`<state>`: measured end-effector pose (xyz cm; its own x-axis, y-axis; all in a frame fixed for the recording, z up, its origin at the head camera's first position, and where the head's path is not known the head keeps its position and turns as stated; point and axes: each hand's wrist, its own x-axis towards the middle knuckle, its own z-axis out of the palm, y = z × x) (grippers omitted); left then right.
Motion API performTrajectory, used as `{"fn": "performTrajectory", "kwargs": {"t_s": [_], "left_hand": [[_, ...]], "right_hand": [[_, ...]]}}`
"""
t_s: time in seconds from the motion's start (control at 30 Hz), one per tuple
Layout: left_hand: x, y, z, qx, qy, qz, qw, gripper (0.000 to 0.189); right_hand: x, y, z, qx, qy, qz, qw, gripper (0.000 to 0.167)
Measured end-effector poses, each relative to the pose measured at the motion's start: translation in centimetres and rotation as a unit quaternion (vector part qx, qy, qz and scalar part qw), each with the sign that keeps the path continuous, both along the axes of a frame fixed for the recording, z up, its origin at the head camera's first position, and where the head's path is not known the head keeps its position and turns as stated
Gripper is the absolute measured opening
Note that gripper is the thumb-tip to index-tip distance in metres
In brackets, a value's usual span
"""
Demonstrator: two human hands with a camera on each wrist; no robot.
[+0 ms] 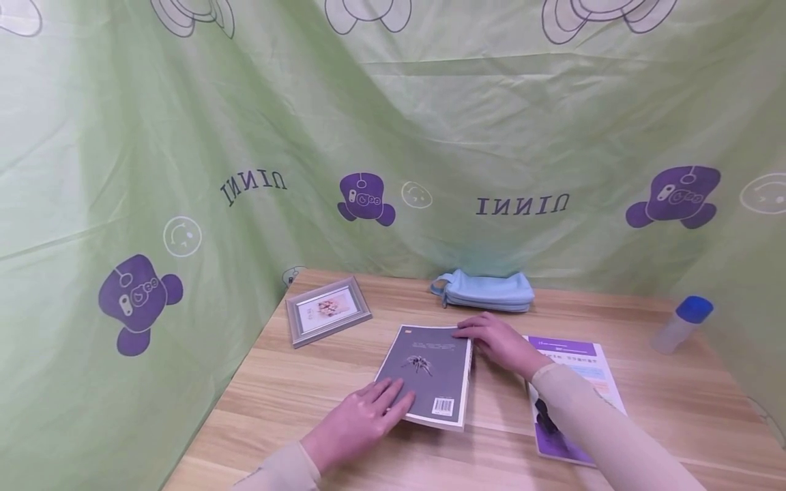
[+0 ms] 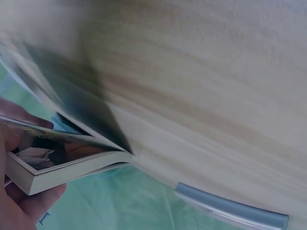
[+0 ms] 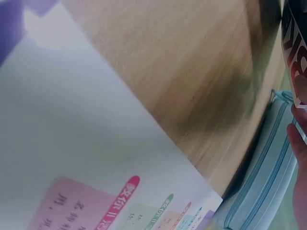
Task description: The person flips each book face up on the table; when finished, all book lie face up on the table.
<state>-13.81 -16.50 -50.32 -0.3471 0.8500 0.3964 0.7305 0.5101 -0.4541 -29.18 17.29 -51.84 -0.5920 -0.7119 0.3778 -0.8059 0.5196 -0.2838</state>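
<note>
A grey-covered book (image 1: 424,389) with a spider picture and a barcode is held between both hands, tilted over the table. My left hand (image 1: 362,417) grips its near left edge, fingers on the cover. In the left wrist view, the left hand (image 2: 21,211) wraps the book's corner, beside the thick page block (image 2: 72,172). At the far right corner, my right hand (image 1: 500,343) pinches the book. The right wrist view catches only a strip of the book (image 3: 293,52), with the right hand's fingers (image 3: 300,143) against its lower end.
A purple-and-white booklet (image 1: 589,389) lies at right, partly under the right forearm. Behind the book is a light blue pencil case (image 1: 488,292). A silver picture frame (image 1: 295,320) lies back left; a blue-capped bottle (image 1: 681,324) stands far right. Green printed cloth (image 1: 393,102) hangs around the wooden table (image 1: 264,389).
</note>
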Motion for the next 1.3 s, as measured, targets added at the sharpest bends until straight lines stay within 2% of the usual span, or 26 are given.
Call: {"fn": "performTrajectory", "kwargs": {"t_s": [0.17, 0.47, 0.67, 0.93, 1.13, 1.3], "left_hand": [[-0.3, -0.5, 0.7, 0.016, -0.007, -0.005, 0.9998, 0.050], [-0.5, -1.0, 2.2, 0.050, -0.007, -0.007, 0.9987, 0.047], [-0.7, -0.9, 3.1, 0.071, -0.004, -0.005, 0.9974, 0.044], [-1.5, -1.2, 4.1, 0.099, 0.032, -0.017, 0.9945, 0.038], [-2.2, -1.6, 5.3, 0.127, 0.025, -0.007, 0.9915, 0.034], [-2.6, -1.8, 5.7, 0.132, 0.018, -0.007, 0.9910, 0.033]], "right_hand": [[0.1, 0.1, 0.4, -0.006, 0.012, -0.002, 0.9999, 0.043], [0.2, 0.2, 1.5, -0.031, 0.059, 0.006, 0.9978, 0.040], [0.4, 0.4, 2.1, -0.041, 0.059, -0.001, 0.9974, 0.039], [0.8, 0.5, 2.7, -0.057, 0.061, -0.002, 0.9965, 0.038], [0.9, 0.5, 3.2, -0.069, 0.062, -0.008, 0.9956, 0.038], [1.0, 0.7, 3.6, -0.065, 0.058, -0.012, 0.9961, 0.038]]}}
